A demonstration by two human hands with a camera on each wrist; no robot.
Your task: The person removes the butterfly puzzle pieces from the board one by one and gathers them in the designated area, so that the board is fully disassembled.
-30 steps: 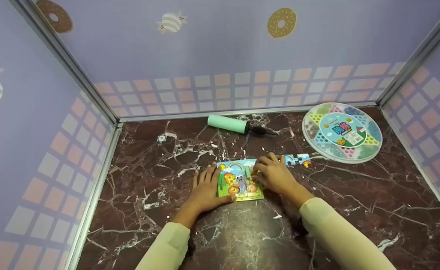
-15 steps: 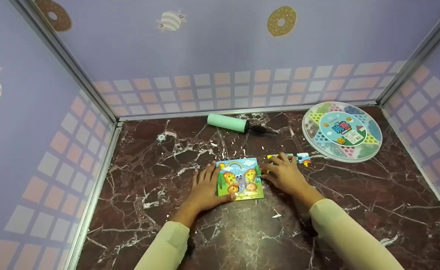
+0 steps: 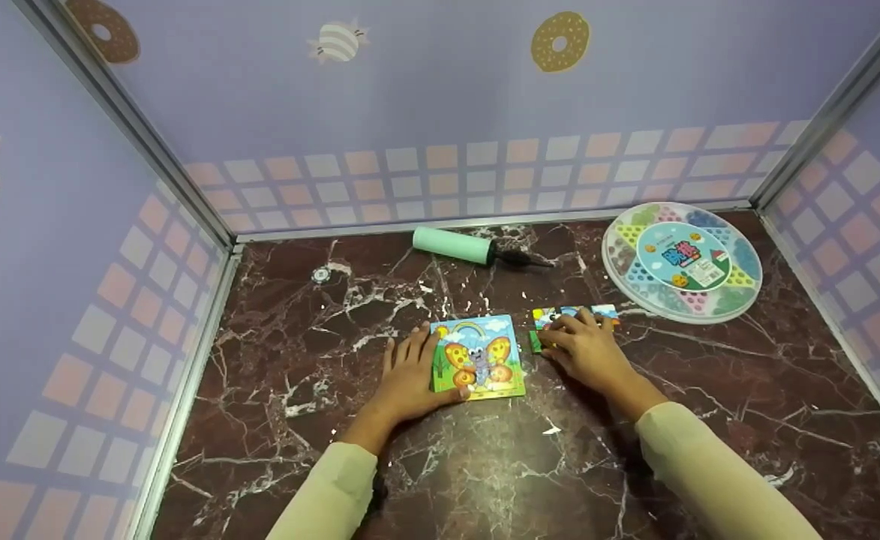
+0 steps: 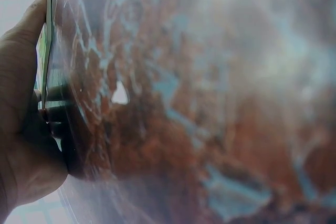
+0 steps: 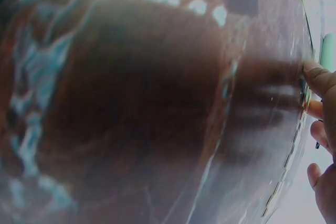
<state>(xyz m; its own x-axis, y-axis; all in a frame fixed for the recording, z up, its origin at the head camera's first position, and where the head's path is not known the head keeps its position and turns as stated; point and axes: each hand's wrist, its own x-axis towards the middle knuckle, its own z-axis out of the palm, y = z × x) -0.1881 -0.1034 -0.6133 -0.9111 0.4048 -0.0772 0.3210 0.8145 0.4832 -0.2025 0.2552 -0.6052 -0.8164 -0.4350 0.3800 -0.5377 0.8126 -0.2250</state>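
A square butterfly picture board (image 3: 477, 356) lies flat on the dark marble tabletop. My left hand (image 3: 409, 379) rests along its left side, fingers stretched out, with the thumb over the bottom edge. The left wrist view shows that hand (image 4: 21, 103) against the board's thin edge. Right of the board, several puzzle pieces (image 3: 545, 318) lie in a row, partly covered by my right hand (image 3: 586, 349). Its thumb and fingers pinch a green puzzle piece (image 3: 536, 342) just below the row's left end. In the right wrist view, the right-hand fingertips (image 5: 312, 72) reach down to the pieces.
A mint-green hand pump (image 3: 455, 246) with a black nozzle lies behind the board. At the back right sits a round, clear-lidded game box (image 3: 683, 300). A small round disc (image 3: 321, 275) lies at the back left. Patterned lilac walls (image 3: 447, 90) enclose the tabletop.
My right hand has moved right, carrying the green puzzle piece from over the board to beneath the row of pieces. The board's whole butterfly picture now shows. My left hand stays in place.
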